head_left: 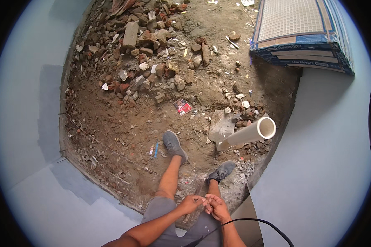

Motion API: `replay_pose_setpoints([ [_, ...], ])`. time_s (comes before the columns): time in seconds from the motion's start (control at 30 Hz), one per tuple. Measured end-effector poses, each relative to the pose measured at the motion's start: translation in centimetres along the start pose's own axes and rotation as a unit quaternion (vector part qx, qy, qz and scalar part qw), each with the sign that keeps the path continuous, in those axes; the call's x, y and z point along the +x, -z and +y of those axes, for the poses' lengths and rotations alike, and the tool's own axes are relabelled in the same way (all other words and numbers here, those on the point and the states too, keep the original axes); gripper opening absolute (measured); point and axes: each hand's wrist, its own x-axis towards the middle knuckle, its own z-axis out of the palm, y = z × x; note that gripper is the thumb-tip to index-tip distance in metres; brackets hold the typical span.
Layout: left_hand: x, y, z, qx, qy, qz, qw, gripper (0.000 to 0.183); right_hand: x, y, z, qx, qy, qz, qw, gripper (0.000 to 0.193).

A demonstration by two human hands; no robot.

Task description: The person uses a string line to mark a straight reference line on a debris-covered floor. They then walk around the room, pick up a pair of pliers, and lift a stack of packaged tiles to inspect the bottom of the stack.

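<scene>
My left hand and my right hand meet in front of my knees. Their fingertips are pinched close together, almost touching. Whatever is between them is too small and thin to make out. Below the hands are my grey shorts, and farther out my two grey shoes stand on bare, dirt-strewn ground. A black cable crosses over my right forearm. A thin string runs low over the soil from the left wall toward my left leg.
An upright white pipe rises right of my feet beside a flat grey slab. Broken bricks and stones heap up at the far left. Stacked tile boxes stand far right. Pale blue walls flank both sides.
</scene>
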Motion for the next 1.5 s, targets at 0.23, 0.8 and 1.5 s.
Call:
replay_pose_setpoints([
  [0.23,-2.1,11.5,1.0,0.004,0.023,0.058,0.998,0.027,6.3,-12.5,2.5,-0.208,0.079,0.067,0.973,0.027],
  [0.8,-2.5,24.9,5.3,-0.099,0.006,0.133,0.986,0.03,26.0,-25.4,-12.5,-0.424,0.16,0.035,0.891,0.025],
  [1.5,6.9,20.9,10.0,-0.213,0.168,0.075,0.96,0.029,55.2,-18.6,-25.3,-0.362,0.27,0.261,0.854,0.021],
])
